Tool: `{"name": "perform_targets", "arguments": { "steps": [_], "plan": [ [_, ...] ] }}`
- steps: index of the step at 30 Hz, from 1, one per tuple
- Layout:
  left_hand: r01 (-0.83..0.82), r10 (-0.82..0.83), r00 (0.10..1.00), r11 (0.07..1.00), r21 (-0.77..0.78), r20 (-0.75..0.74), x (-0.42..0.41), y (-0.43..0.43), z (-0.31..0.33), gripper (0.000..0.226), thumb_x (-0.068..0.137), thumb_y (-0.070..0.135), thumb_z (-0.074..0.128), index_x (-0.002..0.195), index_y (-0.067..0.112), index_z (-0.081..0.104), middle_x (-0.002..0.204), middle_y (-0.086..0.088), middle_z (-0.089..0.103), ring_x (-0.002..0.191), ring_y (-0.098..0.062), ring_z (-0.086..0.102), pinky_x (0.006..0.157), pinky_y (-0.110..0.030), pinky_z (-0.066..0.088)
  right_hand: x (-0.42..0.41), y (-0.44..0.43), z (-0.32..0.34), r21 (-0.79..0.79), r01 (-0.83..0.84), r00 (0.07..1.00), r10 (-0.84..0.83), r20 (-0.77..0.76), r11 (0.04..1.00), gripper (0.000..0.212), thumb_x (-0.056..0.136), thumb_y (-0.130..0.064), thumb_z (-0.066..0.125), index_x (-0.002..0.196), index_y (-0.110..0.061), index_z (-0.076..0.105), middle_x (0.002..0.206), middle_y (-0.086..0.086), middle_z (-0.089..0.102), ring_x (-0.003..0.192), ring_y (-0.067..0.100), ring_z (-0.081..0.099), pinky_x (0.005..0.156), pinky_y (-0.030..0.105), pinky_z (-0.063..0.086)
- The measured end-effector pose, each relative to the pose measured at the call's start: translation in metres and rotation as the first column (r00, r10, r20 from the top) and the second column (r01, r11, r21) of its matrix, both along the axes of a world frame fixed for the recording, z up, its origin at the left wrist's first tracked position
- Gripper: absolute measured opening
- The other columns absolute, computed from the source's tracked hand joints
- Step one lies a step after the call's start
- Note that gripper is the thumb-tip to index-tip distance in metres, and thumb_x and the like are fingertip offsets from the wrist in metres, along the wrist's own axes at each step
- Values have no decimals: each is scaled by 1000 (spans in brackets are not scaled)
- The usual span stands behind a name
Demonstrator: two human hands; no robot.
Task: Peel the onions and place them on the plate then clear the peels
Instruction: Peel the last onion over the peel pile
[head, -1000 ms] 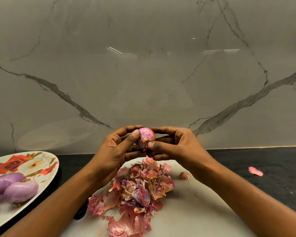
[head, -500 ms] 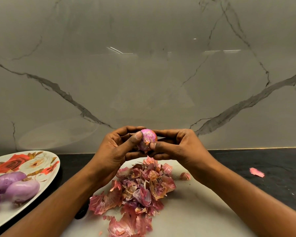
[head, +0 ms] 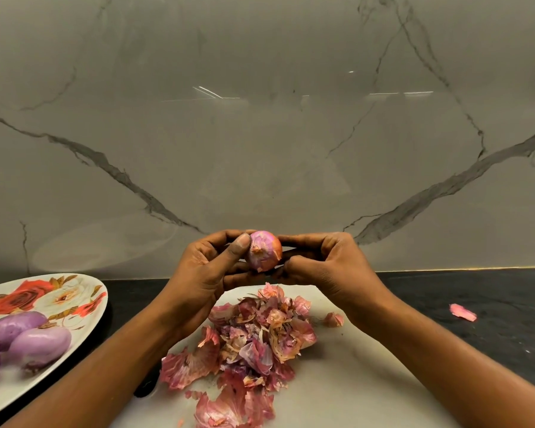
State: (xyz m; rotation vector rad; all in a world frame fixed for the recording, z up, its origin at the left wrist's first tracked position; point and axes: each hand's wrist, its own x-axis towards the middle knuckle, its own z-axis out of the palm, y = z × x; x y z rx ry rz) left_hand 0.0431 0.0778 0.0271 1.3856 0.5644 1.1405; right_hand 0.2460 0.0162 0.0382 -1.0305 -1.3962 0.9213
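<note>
The partly skinned onion (head: 263, 250) is held in the air above the peel pile (head: 254, 338), between both hands. The left hand (head: 204, 273) grips its left side, thumb against the skin. The right hand (head: 328, 267) grips its right side with curled fingers. The pile lies on a white board (head: 368, 381) on the dark desk (head: 491, 291). At left, a floral plate (head: 84, 307) carries 3 peeled onions (head: 39, 344). 1 stray peel (head: 462, 312) lies on the desk at right, well apart from the pile.
</note>
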Motion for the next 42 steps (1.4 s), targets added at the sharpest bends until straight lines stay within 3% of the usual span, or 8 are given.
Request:
{"name": "perform_targets", "arguments": {
  "steps": [6, 11, 21, 25, 32, 35, 39, 42],
  "plan": [
    [5, -4, 1000, 1000, -14, 10, 0, 2, 0, 42, 93, 27, 65, 131, 11, 67, 125, -18, 74, 110, -39, 75, 84, -34, 66, 3, 1, 3, -37, -57, 995, 54, -79, 998, 41, 93, 2, 73, 132, -11, 69, 104, 11, 82, 97, 26, 80, 83, 30, 65],
    [9, -8, 1000, 1000, -20, 15, 0, 2, 0, 43, 92, 24, 64, 132, 12, 69, 126, -14, 74, 113, -34, 74, 82, -31, 65, 1, 2, 0, 47, 7, 998, -10, 56, 999, 50, 80, -8, 88, 124, -20, 69, 111, 5, 81, 99, 21, 80, 87, 40, 65],
    [23, -22, 999, 999, -28, 24, 0, 2, 0, 42, 89, 22, 65, 130, 11, 69, 123, -12, 76, 113, -34, 74, 79, -30, 66, 4, 6, -4, 94, 85, 978, -101, 181, 992, 12, 90, -15, 80, 101, -11, 76, 94, 6, 80, 89, 20, 79, 82, 37, 66],
    [17, -16, 999, 999, -30, 31, -1, 4, -1, 42, 89, 21, 65, 130, 12, 70, 123, -11, 75, 113, -36, 74, 79, -30, 65, 6, 8, -2, 45, 100, 993, -103, 61, 994, 8, 95, -9, 74, 102, -7, 73, 95, 11, 80, 92, 21, 80, 85, 36, 66],
    [-1, 3, 999, 999, 45, -40, 0, 2, -2, 44, 87, 20, 71, 130, 14, 71, 127, -8, 74, 113, -31, 74, 84, -34, 65, 7, 3, 1, 5, 45, 999, -45, -16, 999, 27, 87, -11, 83, 112, -7, 76, 98, 10, 82, 91, 25, 80, 79, 31, 66],
    [1, 4, 998, 997, 71, -70, -1, 0, -3, 46, 85, 23, 72, 130, 11, 71, 127, -10, 74, 115, -30, 74, 89, -40, 64, 5, 3, 0, -1, 11, 999, -11, 36, 1000, 34, 87, -10, 82, 120, -13, 75, 101, 5, 82, 92, 21, 81, 79, 29, 65],
    [6, 4, 994, 996, 93, -106, -2, -1, -3, 43, 83, 23, 74, 125, 13, 74, 118, -11, 78, 110, -32, 75, 90, -40, 64, 5, 2, 0, 41, 32, 992, -36, 118, 999, 34, 88, -6, 82, 120, -15, 77, 98, 1, 83, 89, 17, 81, 75, 25, 64],
    [22, -12, 994, 995, 95, -107, -3, -2, -2, 42, 83, 19, 74, 125, 11, 74, 119, -12, 78, 111, -32, 75, 90, -38, 64, 6, 1, 1, 19, 4, 997, -6, 76, 1000, 30, 88, -3, 80, 115, -16, 78, 97, 4, 83, 89, 21, 81, 76, 26, 64]
  ]
}}
